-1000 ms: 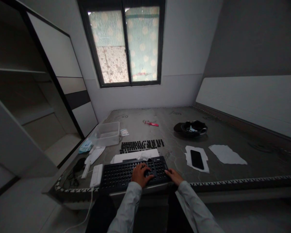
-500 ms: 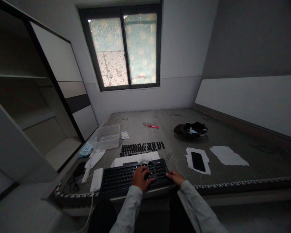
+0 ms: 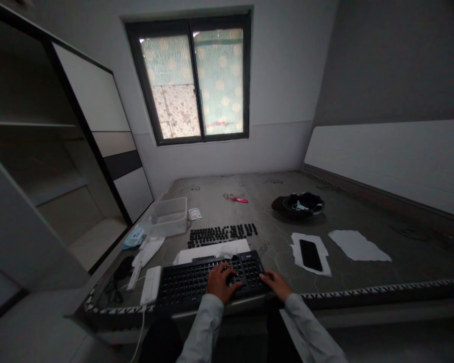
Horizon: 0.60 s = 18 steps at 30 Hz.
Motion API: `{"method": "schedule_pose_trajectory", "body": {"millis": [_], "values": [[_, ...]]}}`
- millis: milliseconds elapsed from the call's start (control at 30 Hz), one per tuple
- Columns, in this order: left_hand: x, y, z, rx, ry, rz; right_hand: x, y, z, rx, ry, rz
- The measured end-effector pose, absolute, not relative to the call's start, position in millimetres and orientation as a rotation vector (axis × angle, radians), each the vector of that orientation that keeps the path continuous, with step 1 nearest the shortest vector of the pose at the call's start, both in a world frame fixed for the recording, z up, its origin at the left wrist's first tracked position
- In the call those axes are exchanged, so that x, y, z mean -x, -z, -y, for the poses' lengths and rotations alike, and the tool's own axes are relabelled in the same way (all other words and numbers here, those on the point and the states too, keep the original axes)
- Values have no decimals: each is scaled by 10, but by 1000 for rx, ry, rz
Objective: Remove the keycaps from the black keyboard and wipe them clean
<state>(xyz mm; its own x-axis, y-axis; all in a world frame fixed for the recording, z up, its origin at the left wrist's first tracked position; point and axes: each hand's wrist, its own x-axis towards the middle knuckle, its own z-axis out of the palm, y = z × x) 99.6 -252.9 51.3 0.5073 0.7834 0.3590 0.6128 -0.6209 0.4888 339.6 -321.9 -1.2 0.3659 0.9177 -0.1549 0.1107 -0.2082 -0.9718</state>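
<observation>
A black keyboard (image 3: 189, 285) lies at the near edge of a grey patterned surface (image 3: 363, 222). My left hand (image 3: 220, 283) rests on its right half with the fingers curled down onto the keys; what they pinch is too small to make out. My right hand (image 3: 276, 284) is against the keyboard's right end, fingers closed on its edge. Both sleeves are pale. Just beyond the keyboard lies a white sheet (image 3: 212, 248), and past it loose black keycaps (image 3: 221, 234) are set out in rows.
A clear plastic box (image 3: 165, 217), a small packet (image 3: 194, 214) and a blue mask (image 3: 134, 237) are at the left. A white device (image 3: 151, 285) and a mouse (image 3: 123, 264) lie left of the keyboard. A phone (image 3: 310, 254) on paper, another sheet (image 3: 357, 245), a black bowl-like thing (image 3: 298, 204) and a red item (image 3: 236, 198) lie farther off.
The view has shifted slightly, so everything sits a little lower in the picture. Both hands stay at the same places on the keyboard.
</observation>
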Motion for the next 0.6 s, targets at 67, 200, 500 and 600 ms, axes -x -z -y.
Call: {"method": "schedule_pose_trajectory", "body": {"millis": [67, 200, 500, 600], "values": [[-997, -515, 2531, -2453, -817, -1169, -3395, 21, 3223, 1613, -968, 939], [-997, -509, 2532, -2450, -828, -1166, -3394, 24, 3228, 1623, -943, 936], [-994, -494, 2533, -2439, -823, -1171, -3381, 38, 3240, 1619, -927, 954], [-999, -495, 2537, -2436, -824, -1174, -3382, 66, 3236, 1615, -928, 951]]}}
